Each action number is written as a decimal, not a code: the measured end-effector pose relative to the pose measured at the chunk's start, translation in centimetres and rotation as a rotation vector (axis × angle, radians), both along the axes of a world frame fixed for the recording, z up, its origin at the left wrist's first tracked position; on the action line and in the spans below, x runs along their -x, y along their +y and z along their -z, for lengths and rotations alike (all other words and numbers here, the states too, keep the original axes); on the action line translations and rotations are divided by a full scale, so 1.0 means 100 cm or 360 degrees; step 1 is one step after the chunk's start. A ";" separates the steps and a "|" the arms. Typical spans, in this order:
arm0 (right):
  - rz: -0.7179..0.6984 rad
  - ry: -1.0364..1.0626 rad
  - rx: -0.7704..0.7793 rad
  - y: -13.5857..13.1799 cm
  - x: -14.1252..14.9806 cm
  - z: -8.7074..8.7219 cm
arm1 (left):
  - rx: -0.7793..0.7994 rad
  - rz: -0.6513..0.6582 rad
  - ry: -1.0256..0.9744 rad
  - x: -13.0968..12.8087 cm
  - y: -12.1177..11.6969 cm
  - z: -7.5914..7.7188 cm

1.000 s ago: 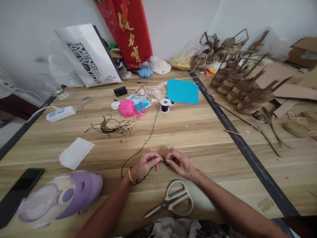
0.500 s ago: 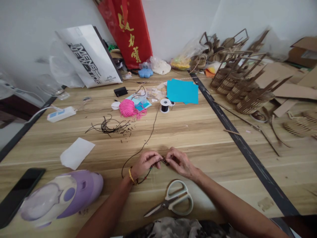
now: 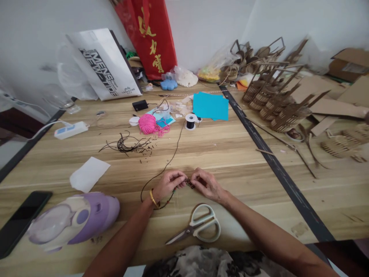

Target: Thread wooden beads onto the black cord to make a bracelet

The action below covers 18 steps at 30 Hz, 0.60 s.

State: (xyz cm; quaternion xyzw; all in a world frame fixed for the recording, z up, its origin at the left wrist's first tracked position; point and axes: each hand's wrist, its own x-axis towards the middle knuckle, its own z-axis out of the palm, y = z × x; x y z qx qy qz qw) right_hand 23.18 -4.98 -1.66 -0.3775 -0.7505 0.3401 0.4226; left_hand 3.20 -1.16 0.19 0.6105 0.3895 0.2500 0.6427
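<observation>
A dark knotted cord with small beads [image 3: 189,183] is stretched between my two hands, just above the table. My left hand [image 3: 170,185], with a gold bracelet at the wrist, pinches its left part. My right hand [image 3: 206,185] pinches its right end; the fingertips of both hands nearly meet. From under my left hand the cord loops out and runs as a thin black line [image 3: 169,163] up to a white spool of black cord [image 3: 190,121]. Scissors with pale green handles [image 3: 198,225] lie partly open below my hands, blades pointing left.
Cut black cords [image 3: 127,144] and pink yarn [image 3: 147,124] lie beyond my left hand. White paper [image 3: 90,174], a purple-and-white device [image 3: 83,219] and a phone [image 3: 24,221] are at left. Blue sheets [image 3: 210,105] lie at the back, woven baskets [image 3: 276,102] at right.
The whole view has shifted slightly. Both hands keep pinching the beaded cord, and their fingertips have moved a little closer together.
</observation>
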 end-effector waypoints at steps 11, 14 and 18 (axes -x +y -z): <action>0.0000 -0.0014 0.0016 -0.001 -0.001 -0.002 | -0.0014 0.0018 0.0008 -0.001 0.000 0.005; 0.0005 -0.0010 0.0003 -0.001 -0.001 0.000 | 0.0054 0.0146 0.0085 0.001 0.000 0.005; 0.0014 0.0005 0.0021 0.000 -0.001 0.001 | 0.0198 0.0376 0.0112 0.007 0.001 0.001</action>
